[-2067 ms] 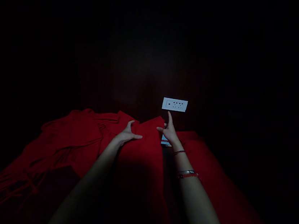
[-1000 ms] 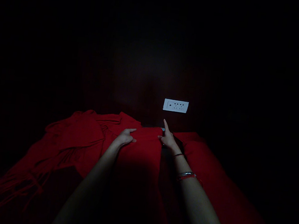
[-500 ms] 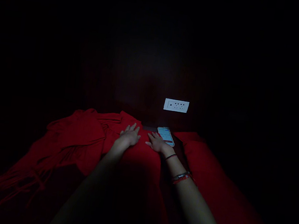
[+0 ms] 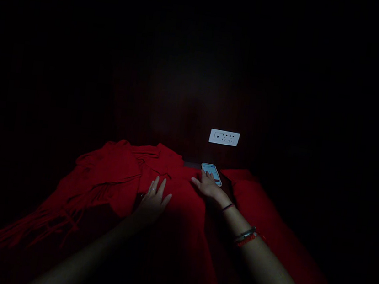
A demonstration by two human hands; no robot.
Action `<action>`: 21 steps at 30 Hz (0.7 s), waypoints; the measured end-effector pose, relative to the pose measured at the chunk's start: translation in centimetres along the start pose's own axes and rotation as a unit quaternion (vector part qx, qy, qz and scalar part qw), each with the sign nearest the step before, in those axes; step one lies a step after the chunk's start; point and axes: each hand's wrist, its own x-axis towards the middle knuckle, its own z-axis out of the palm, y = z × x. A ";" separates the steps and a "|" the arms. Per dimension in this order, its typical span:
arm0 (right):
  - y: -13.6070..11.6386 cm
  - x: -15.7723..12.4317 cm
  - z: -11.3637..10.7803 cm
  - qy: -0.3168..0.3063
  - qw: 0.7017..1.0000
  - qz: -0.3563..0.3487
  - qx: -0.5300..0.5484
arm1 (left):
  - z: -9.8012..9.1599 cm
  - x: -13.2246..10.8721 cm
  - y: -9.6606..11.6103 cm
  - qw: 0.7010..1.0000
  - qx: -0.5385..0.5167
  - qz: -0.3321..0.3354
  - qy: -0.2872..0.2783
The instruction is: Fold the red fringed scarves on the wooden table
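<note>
A smooth red cloth (image 4: 182,201) lies spread in the middle of a dark surface. Over its left edge rests my left hand (image 4: 153,202), fingers apart, a ring on one finger and nothing held. My right hand (image 4: 209,187) is open at the cloth's far right edge, its fingertips overlapping the near left side of a lit phone (image 4: 214,172); whether they touch it I cannot tell. Bunched to the left is a red fringed scarf (image 4: 110,169), its tassels trailing toward the lower left.
Another red cloth (image 4: 261,206) runs along the right side, with a dark strip between it and the middle cloth. A white wall socket (image 4: 224,137) is on the dark wall behind the phone. Deep shadow hides the surroundings.
My left hand has slid back toward me over the cloth. My right hand has shifted slightly right, to the phone's edge. The view has moved a little.
</note>
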 end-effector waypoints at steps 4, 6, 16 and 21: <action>-0.7 -4.4 1.9 -0.055 0.995 -0.075 -0.025 | -0.2 -4.3 -0.2 0.978 0.172 0.113 -0.026; -0.6 -5.9 3.3 -0.060 0.993 -0.091 -0.045 | -0.5 -5.5 0.0 0.965 0.212 0.125 -0.089; -1.9 -9.7 3.1 -0.045 0.989 -0.126 -0.067 | -4.0 -3.4 3.4 0.960 0.217 0.045 -0.171; -0.6 -11.8 4.3 -0.090 0.987 -0.114 -0.067 | -2.9 -5.6 2.0 0.946 0.208 0.064 -0.240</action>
